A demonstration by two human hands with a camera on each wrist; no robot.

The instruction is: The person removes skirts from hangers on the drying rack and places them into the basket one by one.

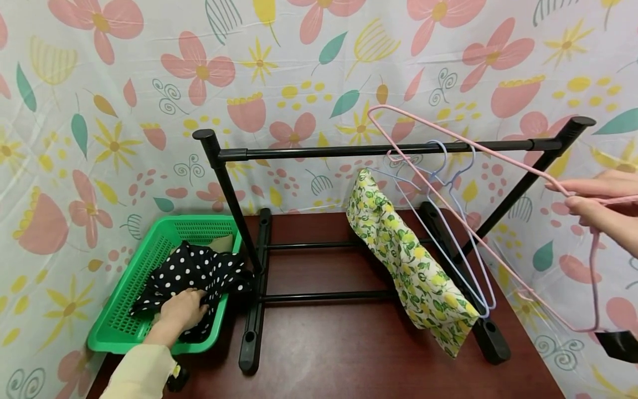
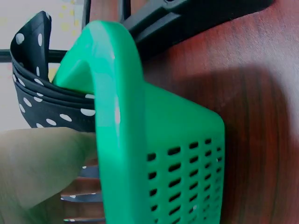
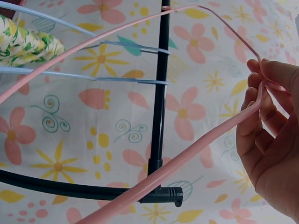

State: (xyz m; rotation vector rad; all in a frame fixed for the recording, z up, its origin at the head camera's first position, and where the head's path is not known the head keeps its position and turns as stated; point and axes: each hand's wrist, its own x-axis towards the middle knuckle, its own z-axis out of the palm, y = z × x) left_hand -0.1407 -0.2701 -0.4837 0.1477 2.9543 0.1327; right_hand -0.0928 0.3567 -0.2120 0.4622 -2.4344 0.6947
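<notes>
At the left, a green plastic basket (image 1: 130,271) holds a black cloth with white polka dots (image 1: 191,271). My left hand (image 1: 181,310) reaches into it and grips the polka-dot cloth; in the left wrist view, the thumb lies against the cloth beside the basket's rim (image 2: 110,116). Up at the right, my right hand (image 1: 610,187) pinches a pink clothes hanger (image 3: 187,153) near its bent neck, between thumb and fingers. That hanger is tilted in the air in front of the rack, with nothing hung on it.
A black clothes rack (image 1: 319,152) stands on the dark wooden table (image 1: 319,349). Light blue hangers (image 3: 126,80) hang on its rail, beside a lemon-print cloth (image 1: 399,249). A beige cloth (image 1: 221,244) lies in the basket. Flowered sheeting (image 1: 299,83) covers the wall behind.
</notes>
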